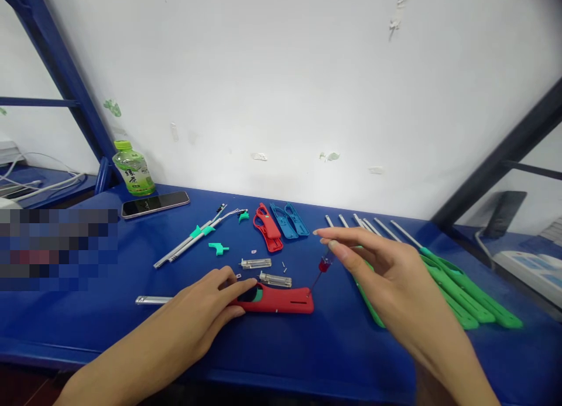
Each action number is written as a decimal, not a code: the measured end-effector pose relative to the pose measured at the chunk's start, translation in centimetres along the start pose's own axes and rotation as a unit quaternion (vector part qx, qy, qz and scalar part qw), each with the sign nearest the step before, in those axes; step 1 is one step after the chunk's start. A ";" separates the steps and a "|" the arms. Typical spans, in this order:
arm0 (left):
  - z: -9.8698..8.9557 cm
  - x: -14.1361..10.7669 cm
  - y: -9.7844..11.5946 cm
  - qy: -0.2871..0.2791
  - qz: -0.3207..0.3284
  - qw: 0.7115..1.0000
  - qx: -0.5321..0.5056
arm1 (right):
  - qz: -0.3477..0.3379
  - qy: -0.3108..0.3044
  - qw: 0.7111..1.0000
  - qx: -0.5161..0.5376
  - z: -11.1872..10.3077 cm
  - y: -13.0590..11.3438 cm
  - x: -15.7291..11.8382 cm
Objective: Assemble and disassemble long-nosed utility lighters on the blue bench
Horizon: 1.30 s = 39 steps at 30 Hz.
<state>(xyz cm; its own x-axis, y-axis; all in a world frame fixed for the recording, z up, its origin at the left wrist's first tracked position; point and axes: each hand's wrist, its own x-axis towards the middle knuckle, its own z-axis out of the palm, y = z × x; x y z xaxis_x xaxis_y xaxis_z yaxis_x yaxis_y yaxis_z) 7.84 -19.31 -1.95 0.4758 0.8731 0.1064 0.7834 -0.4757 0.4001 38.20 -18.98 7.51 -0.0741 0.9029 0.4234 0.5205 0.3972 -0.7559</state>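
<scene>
Near the front of the table, the left hand [206, 306] grips the red casing [281, 302], pinning it flat, a silver tube [153, 300] poking out to the left. To its right, the right hand [381, 271] pinches a screwdriver [324, 265] by its handle, the tip down at the casing's right end. I'd call this the screw-driving step; the next move seems to call for a steady twist, the tip kept seated and the casing still. Just beyond lie two clear cartridges [276, 280] and tiny loose screws [284, 268]; farther back, open red shells [268, 227] and blue shells [290, 220].
</scene>
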 end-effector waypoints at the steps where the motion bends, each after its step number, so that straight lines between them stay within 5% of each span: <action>1: 0.0 0.0 0.0 0.003 0.002 1.000 -0.001 | 0.002 -0.002 1.000 -0.003 0.0 0.0 0.0; 39: -0.1 0.1 0.1 0.028 0.016 0.999 -0.006 | 0.009 -0.003 1.000 0.006 0.6 -0.1 0.2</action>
<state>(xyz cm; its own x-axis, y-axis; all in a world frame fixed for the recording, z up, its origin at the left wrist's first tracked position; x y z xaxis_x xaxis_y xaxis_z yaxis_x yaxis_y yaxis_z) 7.93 -19.32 -1.80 0.4775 0.8619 0.1710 0.7628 -0.5031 0.4062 37.65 -18.79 7.41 -0.0694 0.9110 0.4066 0.5109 0.3825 -0.7698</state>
